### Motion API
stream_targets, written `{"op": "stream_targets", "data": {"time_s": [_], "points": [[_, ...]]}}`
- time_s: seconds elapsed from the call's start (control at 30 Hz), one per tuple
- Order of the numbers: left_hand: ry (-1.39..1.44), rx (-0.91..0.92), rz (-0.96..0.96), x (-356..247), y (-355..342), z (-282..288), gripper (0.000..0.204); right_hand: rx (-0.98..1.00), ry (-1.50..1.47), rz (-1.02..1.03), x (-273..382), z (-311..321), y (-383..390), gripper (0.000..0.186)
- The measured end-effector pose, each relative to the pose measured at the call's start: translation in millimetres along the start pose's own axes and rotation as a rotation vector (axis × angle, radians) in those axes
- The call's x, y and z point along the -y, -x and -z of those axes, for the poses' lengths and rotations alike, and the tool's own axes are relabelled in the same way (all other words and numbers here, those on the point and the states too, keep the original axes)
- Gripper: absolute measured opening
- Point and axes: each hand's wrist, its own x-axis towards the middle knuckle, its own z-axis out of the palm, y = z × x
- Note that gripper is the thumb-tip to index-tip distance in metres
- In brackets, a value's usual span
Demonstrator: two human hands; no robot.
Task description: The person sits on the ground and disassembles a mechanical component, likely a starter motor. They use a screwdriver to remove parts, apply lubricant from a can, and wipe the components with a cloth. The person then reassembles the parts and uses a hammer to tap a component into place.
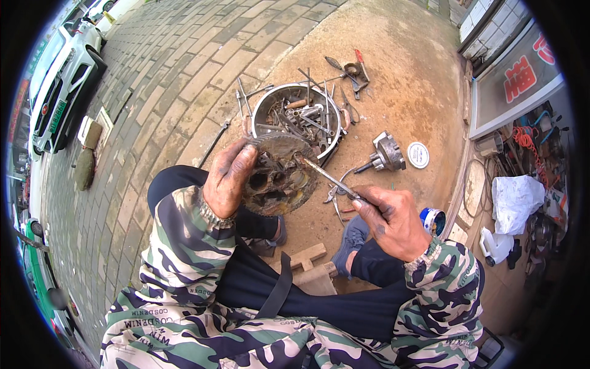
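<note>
Gripping the left rim of a grimy toothed metal disc [289,166], the left hand [224,181] has its fingers closed on the teeth and holds the part up above the concrete floor [421,80], before the knees. The right hand [393,221] pinches a slim metal rod [332,178] between thumb and fingers; its far tip appears to meet the disc's face near the upper right edge.

Beyond the disc and partly hidden by it, a round metal basin [338,126] full of tools stands near the floor's left edge, where brick paving [147,111] begins. To the basin's right lies a metal part with a short shaft [388,154], just beside a round white label-like piece [418,155] bearing small dark print too fine to read.

At the floor's right edge, a framed panel [513,80] shows large red characters outlined in white. A blue can [433,220] stands just beside the right hand. Past the paving, a white car [64,80] carries a green number plate [57,117] with dark characters. Dark capital letters are printed on the camouflage jacket [184,246], near the left cuff and along the hem.
</note>
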Motion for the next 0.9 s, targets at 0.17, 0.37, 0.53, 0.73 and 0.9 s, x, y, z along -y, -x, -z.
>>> {"op": "stream_targets", "data": {"time_s": [0.17, 0.37, 0.53, 0.73, 0.9], "points": [[0.495, -0.024, 0.089, 6.7, 3.4, -1.9, 0.041, -0.085, -0.363, -0.03, -1.8, 7.5, 2.7, 0.022], [0.71, -0.063, 0.186, -2.2, 4.9, -11.3, 0.045, 0.0, -0.454, -0.114, -2.5, 24.5, 4.5, 0.025], [0.749, -0.086, 0.179, 0.3, 5.6, -10.6, 0.047, 0.255, -0.522, -0.314, 6.3, 38.6, 7.2, 0.028], [0.537, -0.066, 0.068, 4.5, 6.8, -9.2, 0.042, 0.29, -0.491, -0.319, 6.3, 34.0, 5.3, 0.027], [0.435, -0.102, 0.061, 10.6, 5.0, -7.1, 0.042, 0.296, -0.44, -0.341, 7.5, 32.4, 4.7, 0.025]]}}
